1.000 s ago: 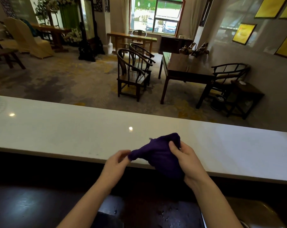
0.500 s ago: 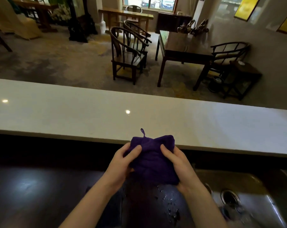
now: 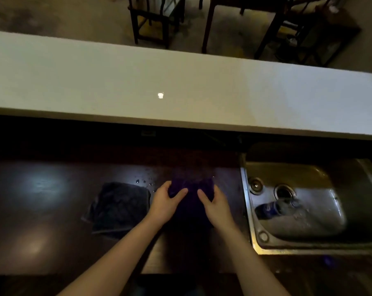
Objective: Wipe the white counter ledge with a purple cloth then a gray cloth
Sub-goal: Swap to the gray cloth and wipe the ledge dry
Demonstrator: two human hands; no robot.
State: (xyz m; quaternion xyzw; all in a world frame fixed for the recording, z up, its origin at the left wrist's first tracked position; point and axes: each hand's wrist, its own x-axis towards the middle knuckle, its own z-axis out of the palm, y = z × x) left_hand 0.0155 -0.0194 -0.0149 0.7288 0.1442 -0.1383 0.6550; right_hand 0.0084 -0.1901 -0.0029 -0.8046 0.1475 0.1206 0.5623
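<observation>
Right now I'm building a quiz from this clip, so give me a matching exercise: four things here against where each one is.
Things:
1. purple cloth
2. gray cloth
3. bottle
4. white counter ledge

Places:
a. lying in the sink
b. flat on the dark lower counter, untouched
c. above and beyond the dark counter
d. under the left hand and right hand

Pairs: 1-d, 2-b, 3-a, 4-c
</observation>
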